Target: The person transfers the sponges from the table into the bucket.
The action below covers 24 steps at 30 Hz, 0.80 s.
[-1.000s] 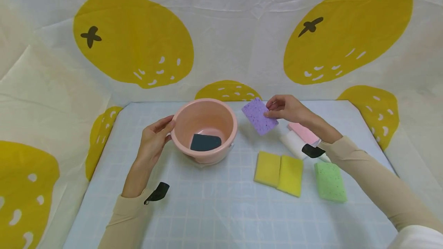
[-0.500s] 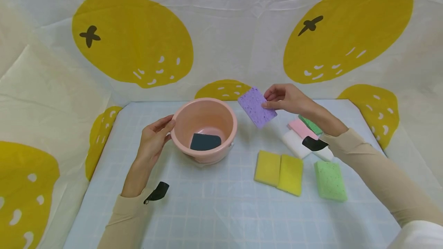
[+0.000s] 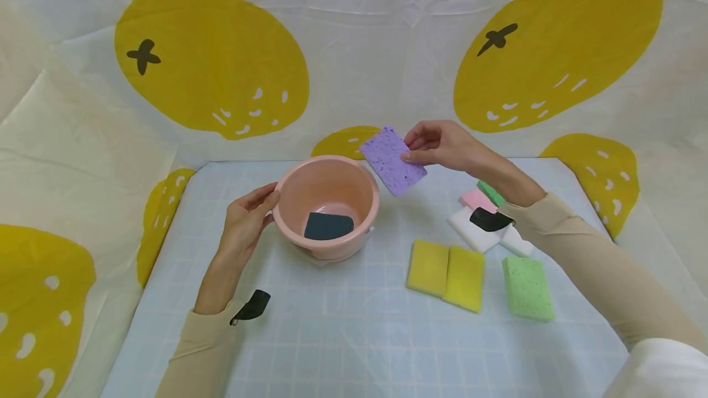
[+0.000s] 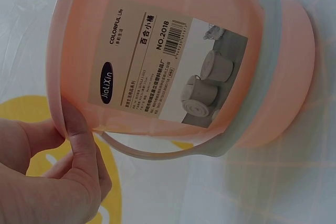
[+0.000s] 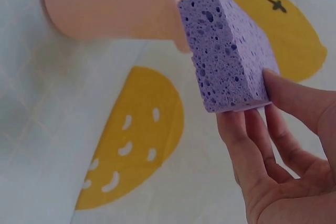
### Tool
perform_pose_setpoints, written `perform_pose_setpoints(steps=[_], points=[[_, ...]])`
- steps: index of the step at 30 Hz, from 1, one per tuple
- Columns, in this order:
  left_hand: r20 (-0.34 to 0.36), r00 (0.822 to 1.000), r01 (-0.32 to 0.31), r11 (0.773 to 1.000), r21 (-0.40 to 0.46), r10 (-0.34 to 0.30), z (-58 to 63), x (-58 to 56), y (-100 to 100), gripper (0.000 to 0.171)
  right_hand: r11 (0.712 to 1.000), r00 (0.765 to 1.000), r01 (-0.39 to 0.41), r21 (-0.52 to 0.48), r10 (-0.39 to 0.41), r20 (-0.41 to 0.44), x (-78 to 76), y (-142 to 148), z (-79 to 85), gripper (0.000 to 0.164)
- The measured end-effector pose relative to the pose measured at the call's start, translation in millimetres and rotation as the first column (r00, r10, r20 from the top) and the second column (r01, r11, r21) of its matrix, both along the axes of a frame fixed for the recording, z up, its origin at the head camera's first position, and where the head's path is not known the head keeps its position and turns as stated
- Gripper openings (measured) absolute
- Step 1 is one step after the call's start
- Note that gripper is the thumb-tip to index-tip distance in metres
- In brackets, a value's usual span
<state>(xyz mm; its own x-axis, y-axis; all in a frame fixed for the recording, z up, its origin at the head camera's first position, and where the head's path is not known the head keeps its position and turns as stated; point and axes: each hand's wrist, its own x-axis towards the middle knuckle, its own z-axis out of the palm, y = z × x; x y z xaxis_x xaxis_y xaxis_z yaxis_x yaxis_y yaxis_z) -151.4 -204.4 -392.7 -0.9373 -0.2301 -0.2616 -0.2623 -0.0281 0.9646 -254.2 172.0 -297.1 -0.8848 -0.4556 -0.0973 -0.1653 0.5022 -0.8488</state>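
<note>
My left hand [image 3: 247, 220] pinches the rim of a pink bucket [image 3: 326, 250] on its left side, thumb and fingers on either side of the wall in the left wrist view. A printed label [image 4: 173, 66] and a grey handle [image 4: 157, 154] show on the bucket there. Inside the bucket lies a dark grey sponge [image 3: 329, 226]. With thumb and fingertips my right hand [image 3: 442, 145] holds a purple sponge [image 3: 390, 161] by its right edge, in the air at the bucket's right rim. Its porous surface [image 5: 212, 51] is plain in the right wrist view.
Two yellow sponges [image 3: 464, 279] lie side by side right of the bucket, with a light green sponge [image 3: 528, 288] farther right. Behind them are white sponges [image 3: 474, 230], a pink sponge [image 3: 478, 200] and a green one [image 3: 491, 193], partly under the right arm.
My right hand has carried the purple sponge up and to the left, closer to the bucket. The green sponge behind the pink one has come into view. My left hand stays on the rim.
</note>
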Motion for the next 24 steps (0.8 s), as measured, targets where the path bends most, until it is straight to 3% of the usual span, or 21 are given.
perform_pose_setpoints(steps=[12, 24], points=[[0.009, 1.000, -0.007, 1.000, -0.015, 0.007, 1.6, -0.6, -0.1, 0.049, 0.993, 0.994, -0.108, -0.036, 0.107, -0.016, -3.9, -36.0, 4.3, 0.028], [0.009, 1.000, -0.002, 1.000, 0.005, 0.002, 0.7, -0.4, -0.4, 0.049, 0.981, 0.981, -0.192, -0.019, 0.192, 0.007, -9.6, -69.0, -4.3, 0.027]])
